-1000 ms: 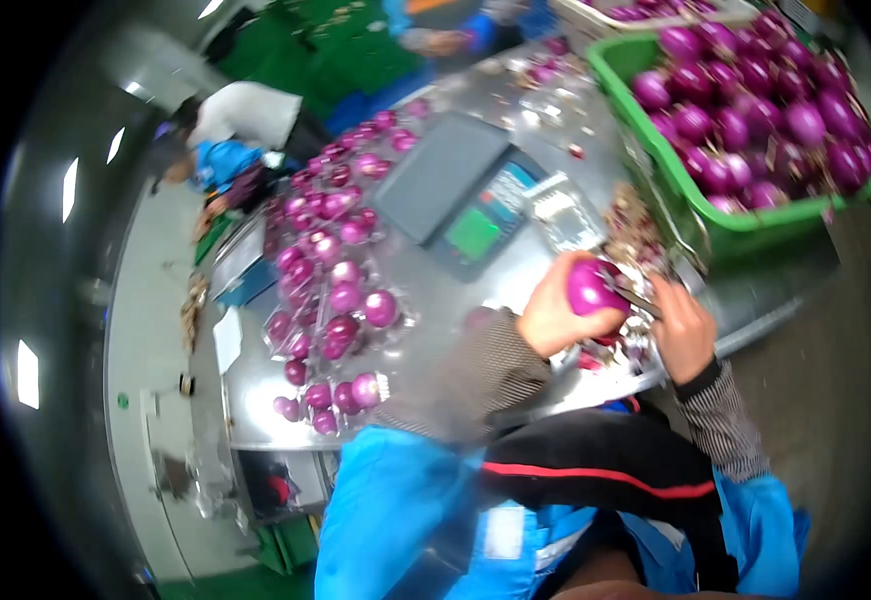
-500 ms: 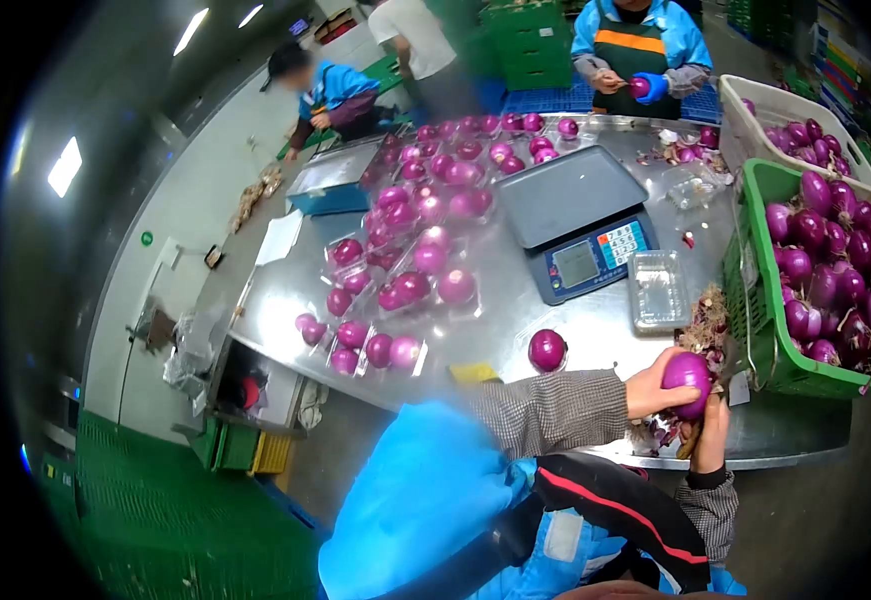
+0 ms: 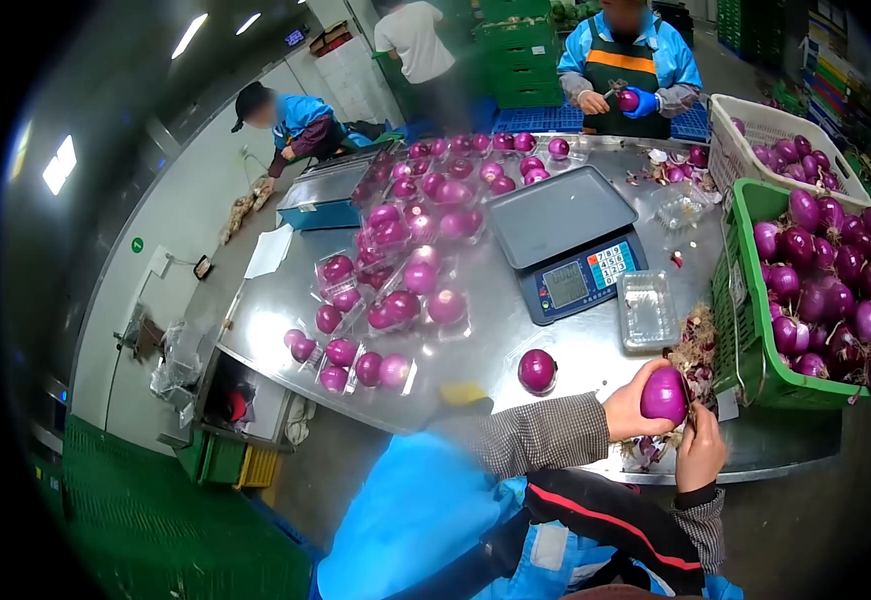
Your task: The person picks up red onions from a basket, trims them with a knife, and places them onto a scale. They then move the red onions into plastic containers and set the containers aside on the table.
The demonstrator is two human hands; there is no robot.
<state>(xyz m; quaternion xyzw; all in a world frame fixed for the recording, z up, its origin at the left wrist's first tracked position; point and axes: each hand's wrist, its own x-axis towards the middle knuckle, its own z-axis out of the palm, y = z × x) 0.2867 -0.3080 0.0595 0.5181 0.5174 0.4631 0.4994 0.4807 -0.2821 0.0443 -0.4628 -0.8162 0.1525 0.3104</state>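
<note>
My left hand (image 3: 631, 408) is wrapped round a peeled purple onion (image 3: 664, 396) above the table's near right edge. Close against the onion's right side is my right hand (image 3: 701, 446), its fingers closed on a small knife (image 3: 688, 392); only a dark sliver of the blade shows and the handle is mostly hidden. Below and behind the hands lies a heap of dry onion skins and roots (image 3: 693, 345). A single onion (image 3: 536, 371) rests on the steel table, left of my hands. An open clear plastic tray (image 3: 647, 312) sits just beyond them.
A digital scale (image 3: 580, 270) stands mid-table. Packed onions in clear trays (image 3: 395, 309) cover the left side of the steel table (image 3: 495, 345). A green crate (image 3: 755, 340) heaped with onions and a white crate (image 3: 720, 135) stand right. Across the table, a person (image 3: 627, 75) holds an onion.
The view has shifted slightly. My right hand has risen beside the onion, its fingers now nearer the onion's lower right side. The onion stays in my left hand.
</note>
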